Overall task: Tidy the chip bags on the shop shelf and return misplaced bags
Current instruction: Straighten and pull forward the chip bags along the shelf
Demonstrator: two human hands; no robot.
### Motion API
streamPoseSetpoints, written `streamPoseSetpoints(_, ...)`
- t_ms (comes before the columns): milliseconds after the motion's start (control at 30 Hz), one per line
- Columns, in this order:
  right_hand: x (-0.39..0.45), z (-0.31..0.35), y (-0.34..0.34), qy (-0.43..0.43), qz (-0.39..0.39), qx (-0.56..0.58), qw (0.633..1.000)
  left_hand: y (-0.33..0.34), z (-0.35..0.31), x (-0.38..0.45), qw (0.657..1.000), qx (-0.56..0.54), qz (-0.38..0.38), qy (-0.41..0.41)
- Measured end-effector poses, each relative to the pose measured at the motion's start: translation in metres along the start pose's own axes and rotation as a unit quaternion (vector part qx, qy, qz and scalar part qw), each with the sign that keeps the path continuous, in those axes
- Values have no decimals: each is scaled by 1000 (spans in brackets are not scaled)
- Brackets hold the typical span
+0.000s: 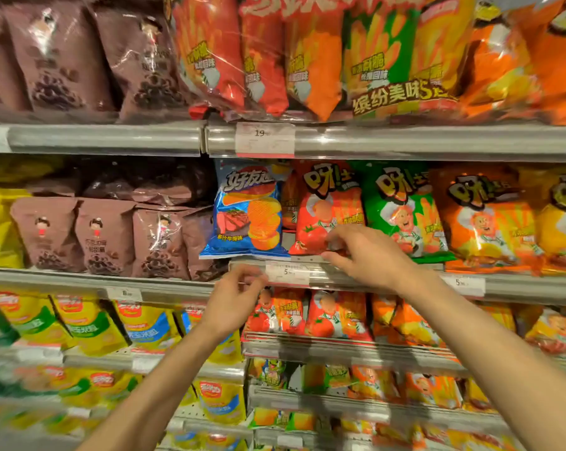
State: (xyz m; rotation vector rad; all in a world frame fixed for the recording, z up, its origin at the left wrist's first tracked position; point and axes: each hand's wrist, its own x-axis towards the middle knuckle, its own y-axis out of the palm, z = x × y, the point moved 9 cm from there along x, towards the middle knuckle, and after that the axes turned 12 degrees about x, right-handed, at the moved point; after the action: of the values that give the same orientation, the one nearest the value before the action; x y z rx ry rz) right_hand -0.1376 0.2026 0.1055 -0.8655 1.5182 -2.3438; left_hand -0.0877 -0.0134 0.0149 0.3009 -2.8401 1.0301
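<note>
A blue chip bag point(247, 211) stands on the middle shelf, between brown bags on its left and a red chip bag point(327, 203) on its right. My right hand point(366, 255) reaches to the bottom corner of the red bag, and its fingertips pinch that lower edge. My left hand point(234, 297) hovers lower, just under the shelf rail point(389, 281) by the white price tag point(286, 272), fingers loosely curled and holding nothing. A green bag point(402, 206) and an orange bag point(483, 216) stand further right in the same row.
Brown snack bags point(106, 236) fill the middle shelf's left half. Large red and orange multipacks point(307, 53) sit on the top shelf. Yellow bags point(89, 323) and small red bags point(307, 315) line the lower shelves. Yellow bags stand at the far left.
</note>
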Motion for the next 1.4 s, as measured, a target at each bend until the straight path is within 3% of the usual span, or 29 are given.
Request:
streamPoseSetpoints(67,5,0,9,-12,18,-5,1000,9,6,7,1000,-9,-4,-24)
streamPoseSetpoints(267,8,-3,25,-16,9,5,1000,15,-12,18,973,193,-69,108)
streamPoseSetpoints(400,10,-3,32,-6,9,9,1000,20,-23,23,950,253,-81,162)
streamPoseSetpoints(700,13,-2,38,26,-31,-7,999,20,-19,38,932,240,-84,258)
streamPoseSetpoints(900,24,6,17,20,-55,20,998,17,-11,45,943,212,-65,246)
streamPoseSetpoints(1067,66,39,6,-2,-102,138,985,17,-5,48,958,173,-47,224)
streamPoseSetpoints(1200,107,48,26,63,-61,174,981,16,-4,49,961,166,-50,216)
streamPoseSetpoints(1400,122,52,43,80,-6,303,950,16,-3,48,963,163,-37,211)
